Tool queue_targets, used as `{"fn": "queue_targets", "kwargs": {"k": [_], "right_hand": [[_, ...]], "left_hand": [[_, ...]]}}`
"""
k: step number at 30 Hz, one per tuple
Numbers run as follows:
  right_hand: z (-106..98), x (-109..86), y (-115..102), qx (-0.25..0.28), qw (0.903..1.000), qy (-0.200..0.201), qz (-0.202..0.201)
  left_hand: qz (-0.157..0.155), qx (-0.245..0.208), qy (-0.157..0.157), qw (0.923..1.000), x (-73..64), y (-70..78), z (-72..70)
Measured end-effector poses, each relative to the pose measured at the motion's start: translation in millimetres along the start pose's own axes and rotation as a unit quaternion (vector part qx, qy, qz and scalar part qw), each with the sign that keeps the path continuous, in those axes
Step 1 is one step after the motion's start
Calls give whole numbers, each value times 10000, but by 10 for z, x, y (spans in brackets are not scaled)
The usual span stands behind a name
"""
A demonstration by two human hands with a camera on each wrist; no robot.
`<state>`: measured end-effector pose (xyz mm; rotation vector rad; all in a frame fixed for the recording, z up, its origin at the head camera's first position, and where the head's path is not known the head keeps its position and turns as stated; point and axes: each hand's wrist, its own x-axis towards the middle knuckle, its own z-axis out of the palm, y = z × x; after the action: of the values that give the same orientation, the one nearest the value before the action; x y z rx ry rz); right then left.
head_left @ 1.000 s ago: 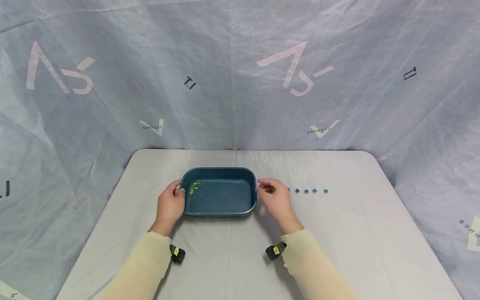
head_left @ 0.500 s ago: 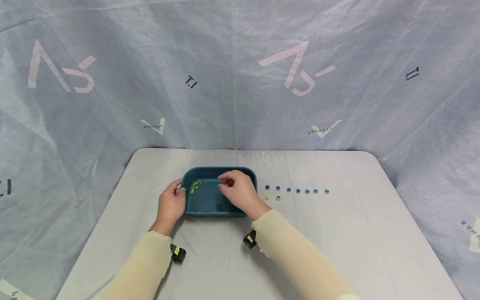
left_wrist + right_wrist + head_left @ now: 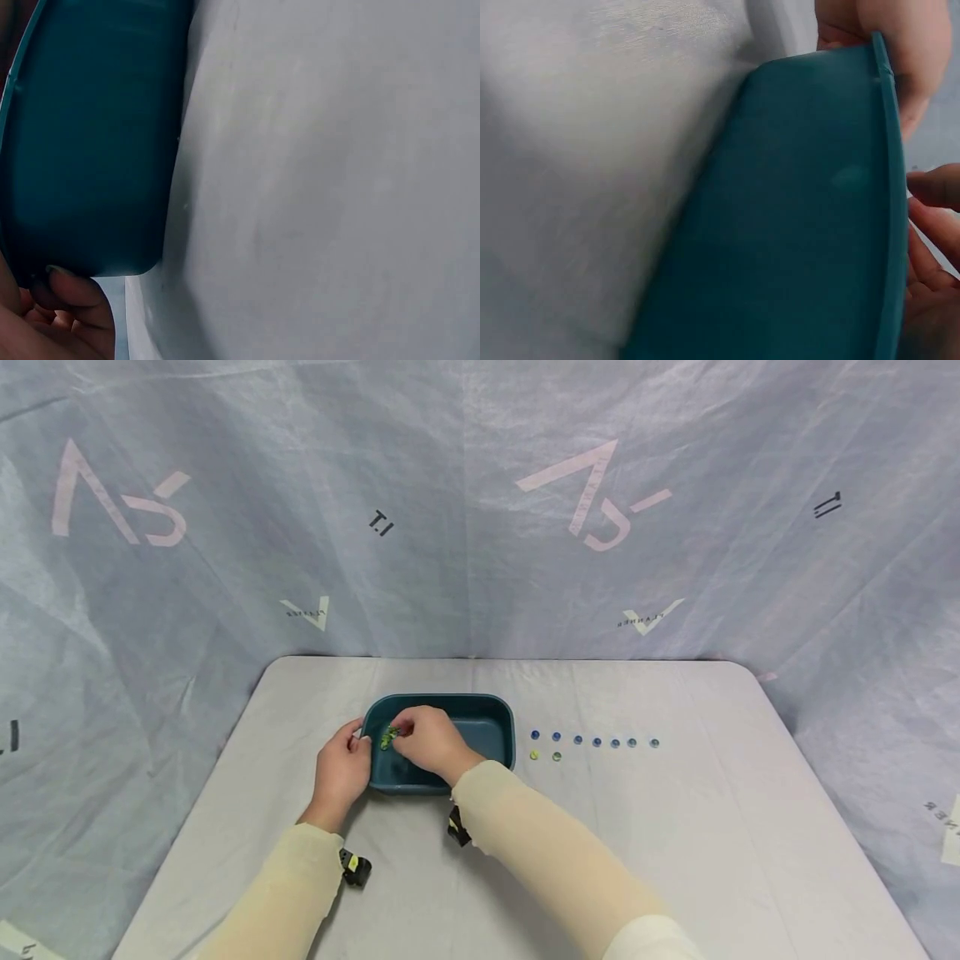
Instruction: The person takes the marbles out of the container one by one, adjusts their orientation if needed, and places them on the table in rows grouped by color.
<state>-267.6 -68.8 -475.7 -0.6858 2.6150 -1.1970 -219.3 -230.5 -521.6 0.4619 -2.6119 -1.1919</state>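
Note:
A dark teal rectangular plastic tray point(image 3: 491, 737) stands on the table in the head view. My left hand point(image 3: 343, 770) grips its left end, thumb at the rim; curled fingers show beneath the tray's corner in the left wrist view. A small cluster of green glass beads point(image 3: 386, 741) lies at the left inside. Over them, inside the tray, is my right hand point(image 3: 431, 742), thumb and index finger parted beside the beads. In the right wrist view the tray wall point(image 3: 795, 210) hides those fingertips.
Right of the tray, several blue glass beads point(image 3: 577, 740) form a row on the table. Two green beads point(image 3: 534, 755) lie below the row's left end. A grey printed cloth point(image 3: 465, 527) hangs behind the white-covered table point(image 3: 720, 827).
My right hand has moved left from the tray's right edge, across the tray, to the green beads. The row of beads it covered is now visible. My left hand has stayed put.

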Motion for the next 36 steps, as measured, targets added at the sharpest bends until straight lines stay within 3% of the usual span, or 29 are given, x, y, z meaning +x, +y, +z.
{"fn": "queue_targets", "kwargs": {"k": [12, 27, 36], "right_hand": [[331, 205, 32, -243, 9987, -387, 228], [462, 316, 95, -595, 9964, -443, 405], [487, 311, 118, -513, 9963, -567, 387]], "left_hand": [[21, -40, -68, 10000, 3, -10, -14], [93, -129, -70, 9998, -9, 2, -15], [72, -71, -40, 9999, -11, 10, -9]]}}
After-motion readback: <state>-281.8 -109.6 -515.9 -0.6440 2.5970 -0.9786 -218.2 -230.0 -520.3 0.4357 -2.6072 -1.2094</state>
